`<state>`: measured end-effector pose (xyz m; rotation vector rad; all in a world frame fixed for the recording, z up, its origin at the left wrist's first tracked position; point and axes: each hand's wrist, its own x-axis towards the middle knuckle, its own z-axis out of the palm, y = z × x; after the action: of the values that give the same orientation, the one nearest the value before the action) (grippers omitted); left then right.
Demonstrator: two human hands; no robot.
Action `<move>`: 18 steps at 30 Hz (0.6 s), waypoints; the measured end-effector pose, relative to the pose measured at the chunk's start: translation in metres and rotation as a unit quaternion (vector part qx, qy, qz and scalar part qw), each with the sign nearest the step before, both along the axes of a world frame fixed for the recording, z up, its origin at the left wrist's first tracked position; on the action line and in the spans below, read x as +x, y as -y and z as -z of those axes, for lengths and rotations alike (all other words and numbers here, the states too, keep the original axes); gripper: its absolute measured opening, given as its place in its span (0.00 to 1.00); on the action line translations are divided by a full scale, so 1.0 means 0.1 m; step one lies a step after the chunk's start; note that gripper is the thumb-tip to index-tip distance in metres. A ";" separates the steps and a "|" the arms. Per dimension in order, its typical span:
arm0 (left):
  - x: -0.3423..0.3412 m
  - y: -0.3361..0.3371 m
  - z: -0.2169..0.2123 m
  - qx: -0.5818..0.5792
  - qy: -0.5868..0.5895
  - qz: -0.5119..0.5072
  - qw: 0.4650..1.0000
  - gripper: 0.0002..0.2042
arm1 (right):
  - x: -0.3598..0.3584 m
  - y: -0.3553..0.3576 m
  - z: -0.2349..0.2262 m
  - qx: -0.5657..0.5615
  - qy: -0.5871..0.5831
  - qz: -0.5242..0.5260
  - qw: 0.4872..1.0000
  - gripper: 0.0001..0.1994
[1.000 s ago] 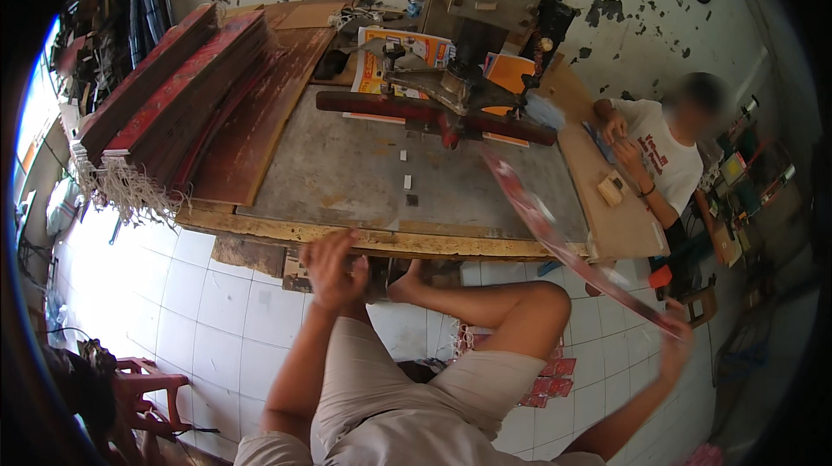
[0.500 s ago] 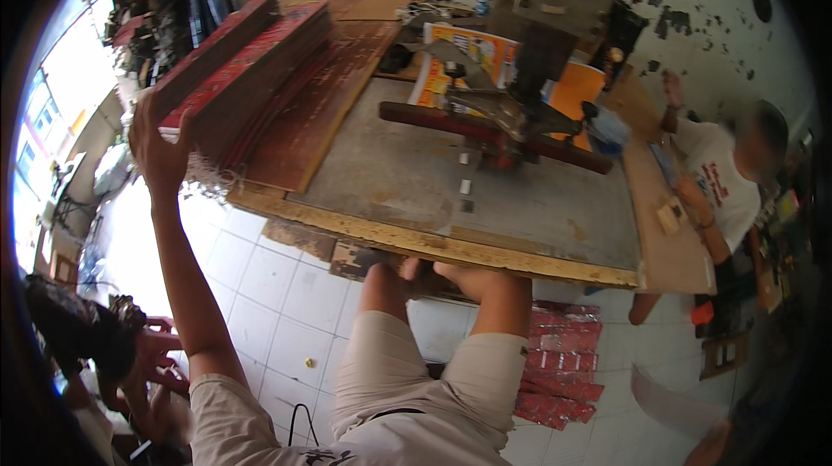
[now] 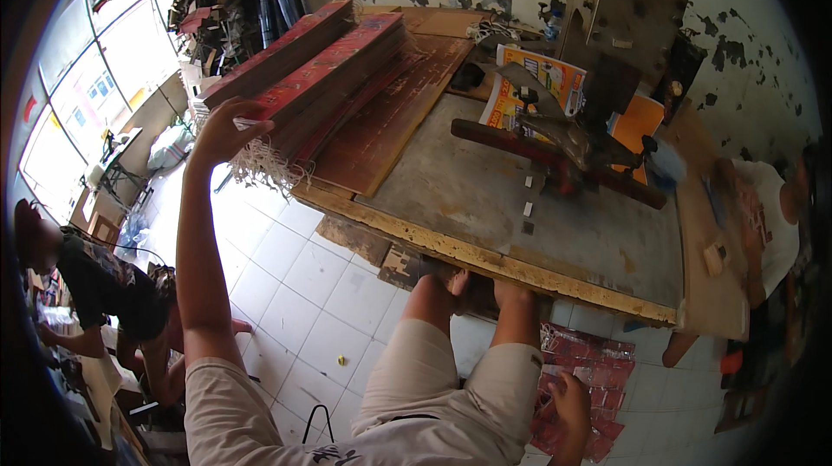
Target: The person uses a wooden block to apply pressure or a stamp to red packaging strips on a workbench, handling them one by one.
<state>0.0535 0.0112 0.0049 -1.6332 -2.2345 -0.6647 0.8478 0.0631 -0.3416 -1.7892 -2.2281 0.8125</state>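
Note:
At the near end of a tall stack of red printed sheets (image 3: 338, 63), my left hand (image 3: 227, 130) is closed, fingers over the top edge and thumb at the near face. White strings or strips dangle below that end. A second red stack (image 3: 282, 50) lies close alongside, farther left. My right hand (image 3: 572, 401) is low beside my right thigh, its fingers loosely curved and apart, and nothing shows in it. Beneath it on the floor lie red printed packets (image 3: 611, 362). Both red stacks rest on a reddish-brown board (image 3: 407, 128).
A dark metal cutting machine (image 3: 555, 167) with a crossbar stands on the grey table (image 3: 468, 180), beside orange-and-yellow printed sheets (image 3: 555, 76). One person (image 3: 113, 284) is at the left, another (image 3: 763, 215) at the right. A wooden edge (image 3: 485, 249) lies before my knees.
The view has shifted toward the left, so things appear farther right. My right hand has come into view at the lower right. My left hand stays at the red stack's end.

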 end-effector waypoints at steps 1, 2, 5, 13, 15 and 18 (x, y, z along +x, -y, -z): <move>-0.02 -0.03 -0.04 -0.014 0.011 0.000 1.000 0.25 | -0.15 -0.10 -0.12 0.023 -0.009 -0.024 0.999 0.21; -0.04 -0.03 -0.08 -0.030 0.022 -0.003 0.999 0.25 | -0.29 -0.19 -0.22 0.029 -0.025 -0.047 0.998 0.21; -0.22 -0.02 -0.14 -0.046 0.074 0.022 0.996 0.23 | -0.65 -0.31 -0.51 0.047 -0.056 -0.104 0.992 0.21; -0.25 -0.25 -0.40 -0.174 -0.054 -0.014 0.983 0.17 | -1.03 -0.17 -0.73 0.058 -0.069 -0.157 0.983 0.21; -0.07 -0.28 -0.38 -0.144 -0.114 -0.025 0.983 0.18 | -1.03 -0.15 -0.69 0.073 -0.079 -0.174 0.979 0.21; -0.18 -0.18 -0.43 -0.121 -0.191 -0.020 0.974 0.21 | -1.09 -0.12 -0.69 0.065 -0.106 -0.192 0.973 0.21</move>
<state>0.0355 0.0293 0.0480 -1.6507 -2.1141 -0.0540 0.7387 0.0752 -0.2723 -1.1672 -2.4480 0.8514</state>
